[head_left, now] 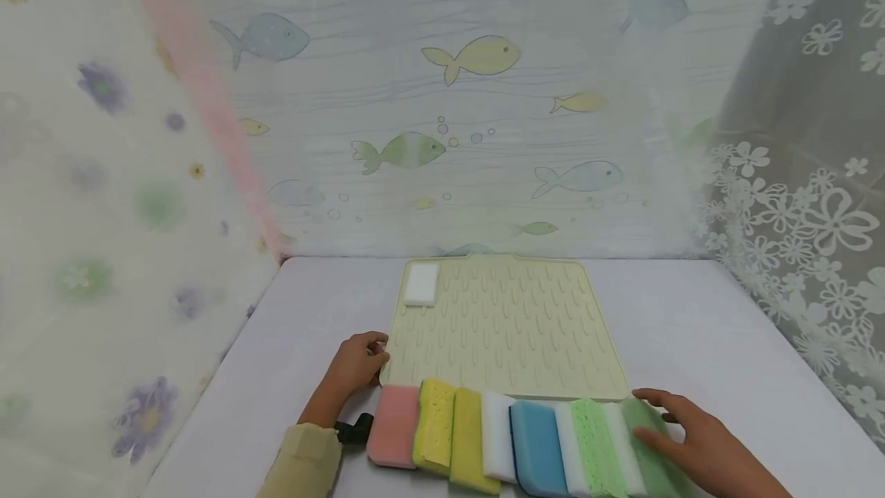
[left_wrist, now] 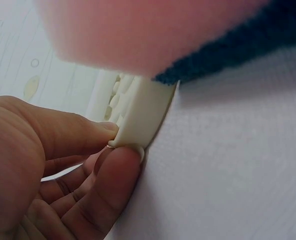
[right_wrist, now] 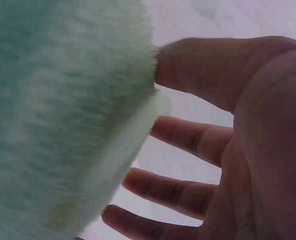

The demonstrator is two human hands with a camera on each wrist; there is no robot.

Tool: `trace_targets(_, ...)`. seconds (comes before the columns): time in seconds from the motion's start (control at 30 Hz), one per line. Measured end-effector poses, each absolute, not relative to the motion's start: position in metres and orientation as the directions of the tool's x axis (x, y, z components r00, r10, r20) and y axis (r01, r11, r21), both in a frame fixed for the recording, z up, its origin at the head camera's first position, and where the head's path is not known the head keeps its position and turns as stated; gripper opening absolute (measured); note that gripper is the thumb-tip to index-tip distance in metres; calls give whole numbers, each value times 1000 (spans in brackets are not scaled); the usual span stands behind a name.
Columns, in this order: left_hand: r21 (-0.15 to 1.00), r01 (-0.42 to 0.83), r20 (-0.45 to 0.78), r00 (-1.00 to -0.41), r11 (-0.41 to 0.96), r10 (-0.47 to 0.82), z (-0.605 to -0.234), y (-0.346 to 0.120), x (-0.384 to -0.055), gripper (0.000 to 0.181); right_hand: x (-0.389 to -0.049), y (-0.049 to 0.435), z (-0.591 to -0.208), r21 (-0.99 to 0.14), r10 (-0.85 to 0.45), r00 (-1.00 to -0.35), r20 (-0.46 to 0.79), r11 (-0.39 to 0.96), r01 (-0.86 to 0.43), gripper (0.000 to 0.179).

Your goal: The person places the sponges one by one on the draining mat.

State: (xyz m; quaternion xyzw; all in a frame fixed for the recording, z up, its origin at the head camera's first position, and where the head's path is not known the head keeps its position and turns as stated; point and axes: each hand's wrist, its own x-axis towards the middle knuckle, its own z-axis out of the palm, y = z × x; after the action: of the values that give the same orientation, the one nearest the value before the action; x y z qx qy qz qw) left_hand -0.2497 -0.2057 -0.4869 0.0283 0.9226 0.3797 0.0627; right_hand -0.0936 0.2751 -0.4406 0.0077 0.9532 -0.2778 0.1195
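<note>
A cream ridged drying mat [head_left: 512, 329] lies on the table, with a white sponge [head_left: 421, 285] at its far left corner. My left hand [head_left: 357, 363] pinches the mat's left edge near the front corner, thumb on top and a finger beneath, as the left wrist view shows. Along the mat's front edge runs a row of several sponges, from a pink sponge [head_left: 394, 425] to a pale green sponge [head_left: 650, 444]. My right hand [head_left: 698, 436] touches the pale green sponge at the row's right end, its thumb and fingers extended and spread in the right wrist view.
Within the row are a yellow sponge [head_left: 435, 425], a blue sponge [head_left: 538, 448] and a bright green sponge [head_left: 598, 444]. White cloth covers the table [head_left: 684, 329]. A fish-patterned curtain [head_left: 484, 121] hangs behind it, with flowered curtains at both sides.
</note>
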Motion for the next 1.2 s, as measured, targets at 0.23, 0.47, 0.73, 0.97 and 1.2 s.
trace_targets(0.23,710,-1,-98,-990,704,97,-485,-205,-247,37,-87,275,-447,-558,-74,-974,-216,828,60,65)
trace_targets(0.47,729,1,-94,-990,684,102,-486,-207,-247,37,-93,276,-449,-570,-56,-965,-257,815,105,68)
trace_targets(0.73,738,-7,-99,-990,675,98,-486,-206,-247,37,-95,278,-447,-592,-72,-965,-253,800,96,65)
trace_targets(0.97,749,-7,-97,-990,663,99,-486,-206,-246,37,-101,281,-438,-573,-56,-954,-293,809,128,69)
trace_targets(1.2,745,-13,-102,-990,667,95,-484,-205,-246,37,-107,277,-428,-568,-76,-969,-234,820,72,68)
